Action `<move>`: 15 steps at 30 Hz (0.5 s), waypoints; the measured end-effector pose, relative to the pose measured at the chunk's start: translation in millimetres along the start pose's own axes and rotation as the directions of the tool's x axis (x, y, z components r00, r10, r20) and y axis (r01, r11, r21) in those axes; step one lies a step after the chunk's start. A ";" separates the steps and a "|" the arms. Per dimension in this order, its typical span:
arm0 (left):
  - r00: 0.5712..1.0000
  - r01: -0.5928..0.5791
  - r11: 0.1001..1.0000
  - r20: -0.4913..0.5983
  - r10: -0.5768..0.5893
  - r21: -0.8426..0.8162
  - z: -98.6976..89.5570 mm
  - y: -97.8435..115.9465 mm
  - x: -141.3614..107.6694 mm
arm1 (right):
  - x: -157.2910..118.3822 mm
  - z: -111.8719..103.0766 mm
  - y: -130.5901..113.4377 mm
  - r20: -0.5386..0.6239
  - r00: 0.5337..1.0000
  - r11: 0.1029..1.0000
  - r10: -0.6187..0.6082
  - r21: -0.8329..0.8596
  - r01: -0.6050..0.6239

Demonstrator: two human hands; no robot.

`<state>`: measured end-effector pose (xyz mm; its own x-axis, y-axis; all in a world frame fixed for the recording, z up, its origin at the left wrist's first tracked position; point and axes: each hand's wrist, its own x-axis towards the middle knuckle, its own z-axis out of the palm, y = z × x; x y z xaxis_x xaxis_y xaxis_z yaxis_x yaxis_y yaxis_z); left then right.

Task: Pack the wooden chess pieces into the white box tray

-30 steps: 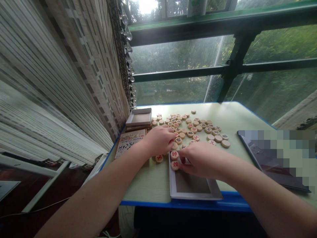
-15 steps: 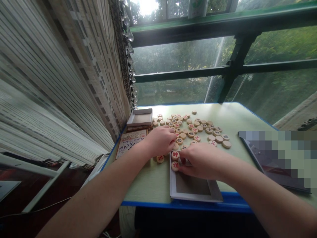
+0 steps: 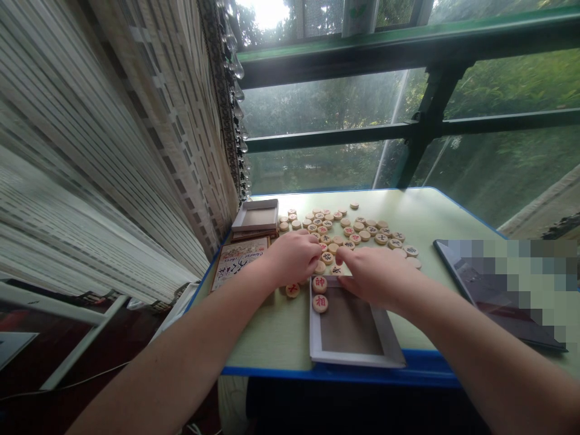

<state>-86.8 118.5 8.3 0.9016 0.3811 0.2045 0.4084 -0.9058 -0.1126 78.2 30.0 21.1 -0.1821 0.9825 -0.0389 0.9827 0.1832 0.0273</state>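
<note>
Two wooden Chinese chess pieces with red characters stand one above the other in the left column of a shallow white-rimmed box tray: the upper piece (image 3: pixel 319 284) and the lower piece (image 3: pixel 319 303). The tray (image 3: pixel 316 347) lies near the table's front edge. Over its far edge is my right hand (image 3: pixel 371 275), thumb and index finger apart, beside a black-marked piece (image 3: pixel 336 270). My left hand (image 3: pixel 294 255) rests among the pieces left of the tray, its fingers curled; whatever they hold is hidden. A red-marked piece (image 3: pixel 292 290) lies below that hand.
Many more round pieces (image 3: pixel 364 235) spread across the middle of the table. At the left lie a Chinese chess box cover (image 3: pixel 235 260) and another shallow tray (image 3: pixel 256 215). A dark flat device (image 3: pixel 480 290) sits at the right. A curtain (image 3: pixel 149 121) hangs left; a window is behind.
My right hand has moved up and away from the lower red piece, leaving it in the tray turned more upright. The left hand has hardly moved.
</note>
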 end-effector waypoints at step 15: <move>0.977 0.160 0.980 0.126 -0.174 0.116 -2.5 -2.3 -0.3 | 11.5 5.4 9.6 0.040 0.998 0.999 0.050 0.014 -0.051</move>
<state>-88.4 120.0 11.0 0.8272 0.5535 0.0967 0.5612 -0.8055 -0.1902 85.7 42.9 15.6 -0.1312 0.9883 -0.0777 0.9910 0.1328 0.0157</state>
